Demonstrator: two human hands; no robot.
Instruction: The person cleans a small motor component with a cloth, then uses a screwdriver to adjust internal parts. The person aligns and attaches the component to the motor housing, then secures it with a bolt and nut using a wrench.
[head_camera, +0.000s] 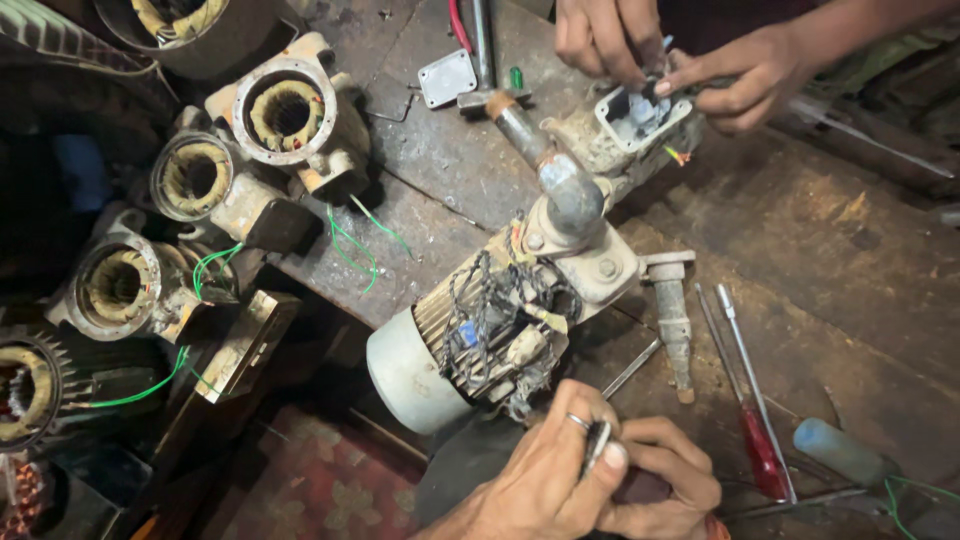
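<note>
Both hands (600, 480), pressed together, pinch a small metal tool (597, 443) just below the pump motor (480, 340).

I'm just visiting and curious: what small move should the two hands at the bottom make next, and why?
Probably bring the small metal tool up to the tangled wires on the motor. The left hand pinches it beside the right hand, just short of the wires, which lie loose and exposed.
</note>
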